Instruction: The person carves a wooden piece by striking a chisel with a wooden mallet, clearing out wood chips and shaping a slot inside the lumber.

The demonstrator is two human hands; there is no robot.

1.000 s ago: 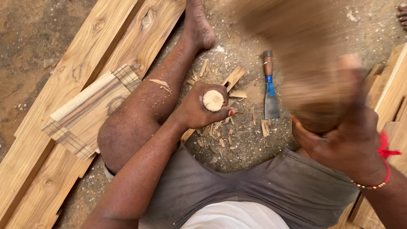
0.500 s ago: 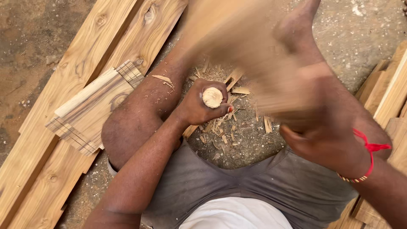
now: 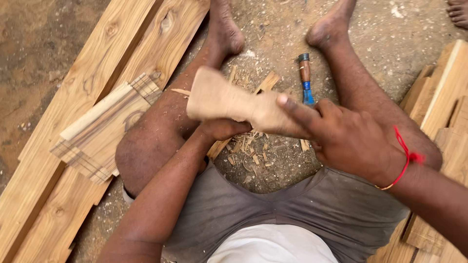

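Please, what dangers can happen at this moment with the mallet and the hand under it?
1. The wooden mallet in the right hand sits directly over the left hand; a skewed blow could hit its fingers.
2. A spare chisel lies between bare legs and might cut the right foot.

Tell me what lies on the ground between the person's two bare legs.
In the head view, wood chips litter the dirt between the legs, and a blue-handled chisel lies beside the right leg. The mallet hides part.
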